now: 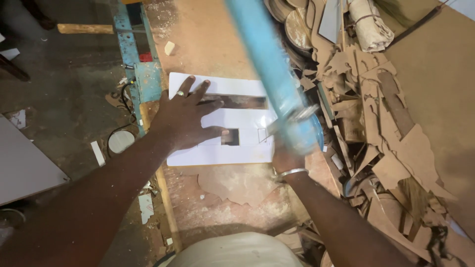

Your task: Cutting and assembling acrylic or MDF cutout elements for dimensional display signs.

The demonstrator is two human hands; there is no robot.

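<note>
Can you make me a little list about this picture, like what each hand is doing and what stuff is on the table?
Place: dusty wooden workbench
Left hand: pressed flat on a white board, fingers spread, ring on one finger
Right hand: mostly hidden behind the blue tool, bangle on the wrist; seems to grip it
White board: has dark rectangular cut-outs
Blue tool: long, blurred, crosses above the board
Right side: pile of brown offcuts
Floor, left: round disc, white panel

Left hand (185,116) lies flat, fingers (200,91) spread; right hand (287,157) is clenched, both arms extended forward.
</note>
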